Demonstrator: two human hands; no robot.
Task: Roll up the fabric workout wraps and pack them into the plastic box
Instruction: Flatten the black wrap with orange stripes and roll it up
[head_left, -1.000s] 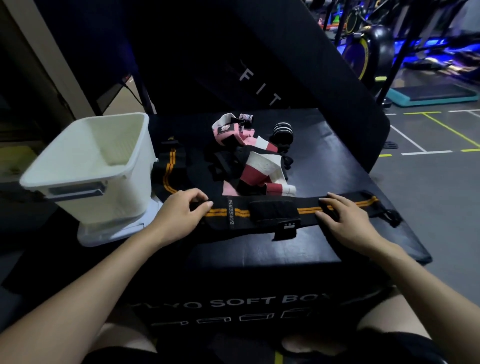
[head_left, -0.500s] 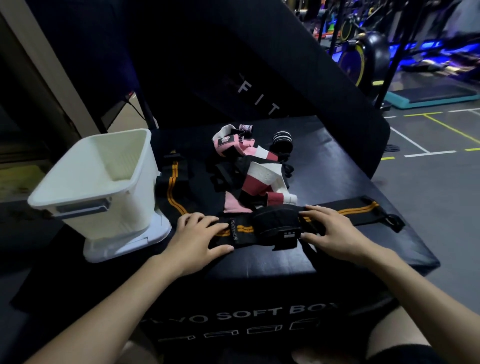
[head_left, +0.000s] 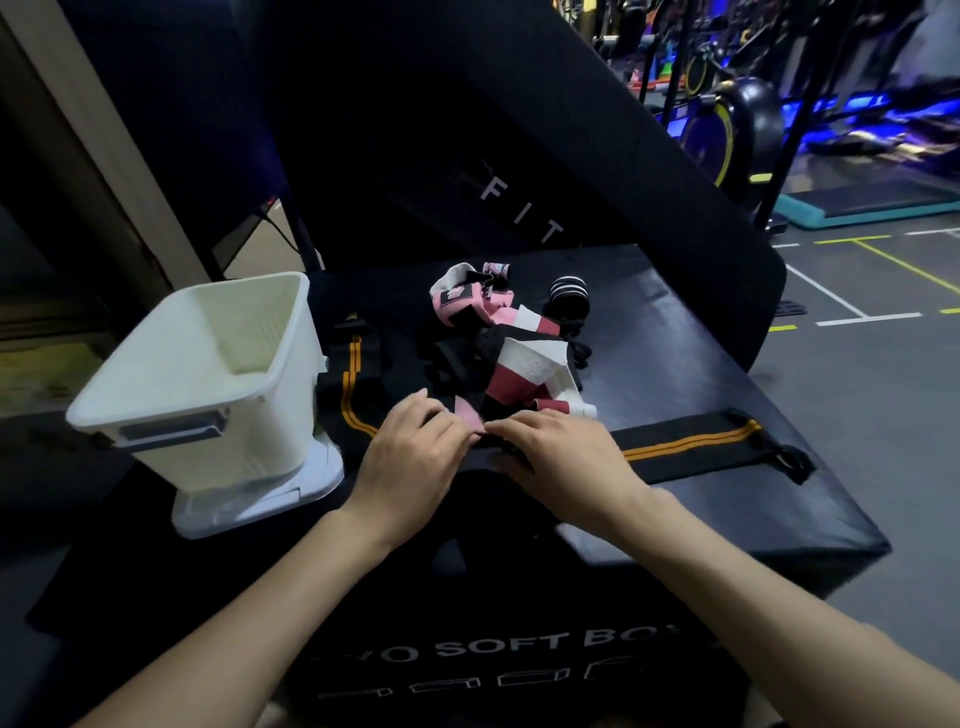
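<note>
The black wrap with orange stripes (head_left: 691, 446) lies flat along the near edge of the black plyo soft box (head_left: 675, 364). Its free tail runs toward 3 o'clock and ends in a dark loop at the box's right corner. Its other end disappears under both hands at centre. A second stretch of black and orange-striped fabric (head_left: 350, 384) curves away toward 10 o'clock beside the white plastic box (head_left: 208, 384); whether it belongs to the same wrap cannot be told.

Left hand (head_left: 415, 457) and right hand (head_left: 561, 462) are side by side, palms down, fingertips meeting over the wrap. Fingers are curved over the fabric; whether they pinch it or only press on it cannot be told, as the hands hide that part.

The plastic box stands at 9 o'clock on the soft box, upright on a white lid or base (head_left: 270, 499), open at the top. No wraps are visible inside it.

At 12 o'clock, just beyond the fingertips, lies a loose heap of pink, white and black wraps (head_left: 514, 364), touching the striped wrap's far edge. Behind it stands a black roll with white stripes (head_left: 569, 299), already wound. A dark padded panel lettered "FIT" (head_left: 519, 218) leans behind. Gym machines show at 2 o'clock, blurred.
</note>
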